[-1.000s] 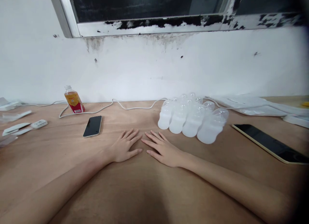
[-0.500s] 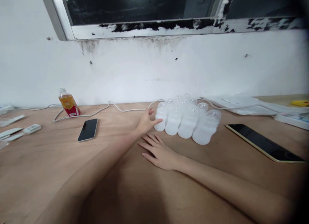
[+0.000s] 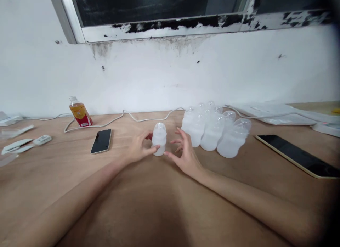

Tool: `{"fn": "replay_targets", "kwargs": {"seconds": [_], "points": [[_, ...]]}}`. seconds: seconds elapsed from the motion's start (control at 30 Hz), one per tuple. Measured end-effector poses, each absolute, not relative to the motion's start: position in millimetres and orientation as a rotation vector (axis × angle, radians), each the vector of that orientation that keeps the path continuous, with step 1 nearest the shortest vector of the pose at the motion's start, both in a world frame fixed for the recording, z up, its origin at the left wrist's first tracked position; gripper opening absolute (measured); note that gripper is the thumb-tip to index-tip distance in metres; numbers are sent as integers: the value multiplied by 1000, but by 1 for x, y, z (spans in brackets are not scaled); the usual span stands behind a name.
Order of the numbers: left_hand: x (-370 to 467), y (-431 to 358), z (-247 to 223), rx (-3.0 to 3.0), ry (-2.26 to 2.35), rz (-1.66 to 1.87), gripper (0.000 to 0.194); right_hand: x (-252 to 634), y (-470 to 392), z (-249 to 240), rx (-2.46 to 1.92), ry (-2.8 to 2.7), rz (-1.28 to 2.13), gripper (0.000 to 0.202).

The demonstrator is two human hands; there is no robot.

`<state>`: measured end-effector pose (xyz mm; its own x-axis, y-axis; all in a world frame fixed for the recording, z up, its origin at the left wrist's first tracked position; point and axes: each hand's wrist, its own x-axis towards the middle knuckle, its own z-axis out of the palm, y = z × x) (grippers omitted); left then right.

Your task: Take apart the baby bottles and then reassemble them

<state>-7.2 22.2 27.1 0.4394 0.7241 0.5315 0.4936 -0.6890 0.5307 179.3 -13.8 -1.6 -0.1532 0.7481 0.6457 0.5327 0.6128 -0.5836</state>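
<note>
A small translucent white baby bottle (image 3: 159,140) with a clear domed cap stands upright in front of me. My left hand (image 3: 140,147) grips it from the left, thumb across its lower front and fingers behind. My right hand (image 3: 185,154) is just to the right of this bottle, fingers curved and apart, holding nothing. Its thumb tip comes close to the bottle's base; whether it touches I cannot tell. Behind and right of my right hand, several similar bottles (image 3: 211,133) stand packed together, the nearest ones hiding parts of those at the back.
A black-screened phone (image 3: 101,141) lies left, with a drink bottle (image 3: 80,112) behind it. A white cable (image 3: 148,119) runs along the wall. At right lie a larger dark-screened device (image 3: 297,155) and clear plastic packaging (image 3: 268,112). White packets (image 3: 20,145) lie far left.
My left hand has brought one bottle out of the group, toward me and left. My right hand has risen from lying flat on the table to beside that bottle.
</note>
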Motion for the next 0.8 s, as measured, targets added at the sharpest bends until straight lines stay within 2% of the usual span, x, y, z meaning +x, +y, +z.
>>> {"fn": "replay_targets", "kwargs": {"seconds": [0.07,0.23,0.37,0.47,0.57,0.8], "points": [[-13,10,32,2490,1008,991,33,177,-12,-2,-1016,-1830,427,80],[2,-4,22,2516,1065,857,49,172,-16,-2,-1032,-1864,774,69],[10,-10,18,2617,1285,610,42,176,-15,1,-1078,-1811,811,66],[5,-11,26,2718,1381,412,41,184,-12,9,-1125,-1843,847,46],[0,-10,35,2704,1233,349,40,191,-14,18,-1039,-1962,926,26],[-9,-2,40,2251,753,328,41,191,-23,22,-888,-2013,877,22]]}}
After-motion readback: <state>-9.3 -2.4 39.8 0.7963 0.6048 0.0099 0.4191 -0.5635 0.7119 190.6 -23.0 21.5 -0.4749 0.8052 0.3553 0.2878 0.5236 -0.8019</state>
